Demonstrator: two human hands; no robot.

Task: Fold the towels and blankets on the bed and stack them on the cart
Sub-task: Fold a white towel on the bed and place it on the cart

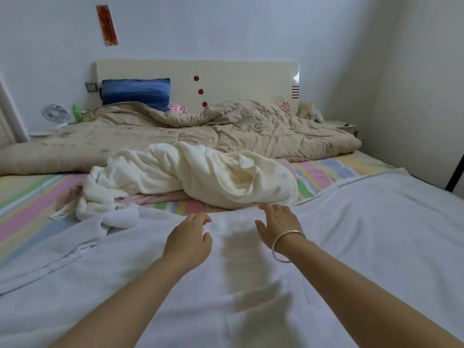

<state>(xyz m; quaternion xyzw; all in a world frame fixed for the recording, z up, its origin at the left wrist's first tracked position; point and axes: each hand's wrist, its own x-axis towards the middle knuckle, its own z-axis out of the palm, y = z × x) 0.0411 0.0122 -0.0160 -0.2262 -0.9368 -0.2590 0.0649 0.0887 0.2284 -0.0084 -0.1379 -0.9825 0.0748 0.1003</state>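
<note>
With the towel (351,234) spread on the near bed (30,204), I'd pinch its far edge evenly, left hand (188,238) curled there, grip unclear, right hand (277,226) fingers straight and together, then fold toward me, clear of the blanket (200,172).

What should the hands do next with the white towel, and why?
Probably grip the white towel by its far edge and fold it back: the left hand and right hand are open at that edge, and the towel lies spread out.

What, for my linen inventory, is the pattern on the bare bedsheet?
The bedsheet has pastel pink, green, yellow and blue stripes; head view.
</note>
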